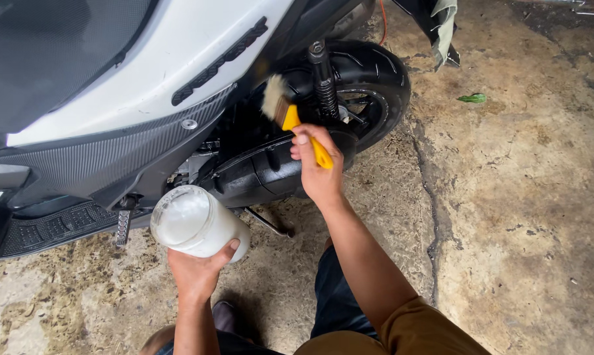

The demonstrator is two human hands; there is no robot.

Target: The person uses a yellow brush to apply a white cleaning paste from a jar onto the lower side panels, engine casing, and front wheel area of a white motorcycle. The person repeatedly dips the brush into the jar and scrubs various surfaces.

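My right hand (319, 167) grips the yellow handle of a paintbrush (286, 112). Its pale bristles point up and left, against the black rear body of a white and black scooter (179, 59), just left of the rear shock spring (323, 82). My left hand (195, 269) holds a clear jar (198, 222) of white liquid from below, tilted with its open mouth facing up and left. The jar hangs over the ground, below the scooter's black engine cover (257, 174).
The rear tyre (376, 79) stands to the right of the brush. A folded footpeg (123, 227) and a side stand (271, 225) hang low by the jar. The stained, cracked concrete floor (507, 197) spreads right, with a green leaf (472, 98) on it. My knees are at the bottom.
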